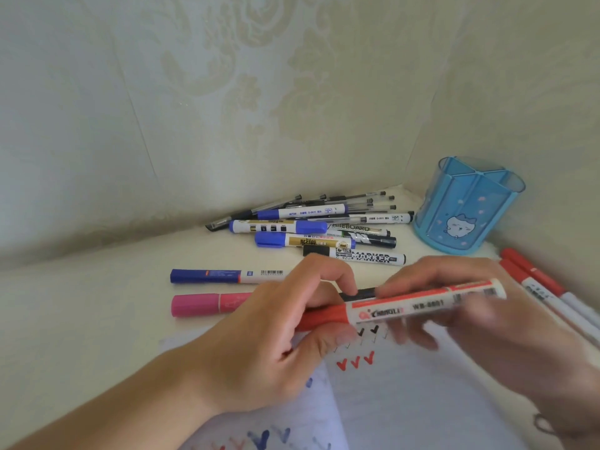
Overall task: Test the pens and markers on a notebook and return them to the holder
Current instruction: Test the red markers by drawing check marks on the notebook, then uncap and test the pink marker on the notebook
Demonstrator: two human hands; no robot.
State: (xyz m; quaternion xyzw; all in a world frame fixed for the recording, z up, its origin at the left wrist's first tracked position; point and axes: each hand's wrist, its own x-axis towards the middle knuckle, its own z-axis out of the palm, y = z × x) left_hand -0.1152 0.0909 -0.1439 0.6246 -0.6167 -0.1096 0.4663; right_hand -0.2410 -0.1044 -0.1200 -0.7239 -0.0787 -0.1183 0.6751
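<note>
Both hands hold a red whiteboard marker (406, 306) level above the open notebook (406, 401). My left hand (276, 339) grips its red cap end. My right hand (487, 319), blurred, holds the white barrel near its far end. A black pen (360, 293) lies just behind the marker, under my left fingertips. The notebook page carries red, black and blue tick marks. The blue translucent pen holder (467, 206) stands at the back right, with nothing visible inside it.
A pile of pens and markers (321, 225) lies against the wall, left of the holder. A blue marker (224, 276) and a pink marker (207, 305) lie apart in front of it. Red markers (539, 280) lie at the right edge.
</note>
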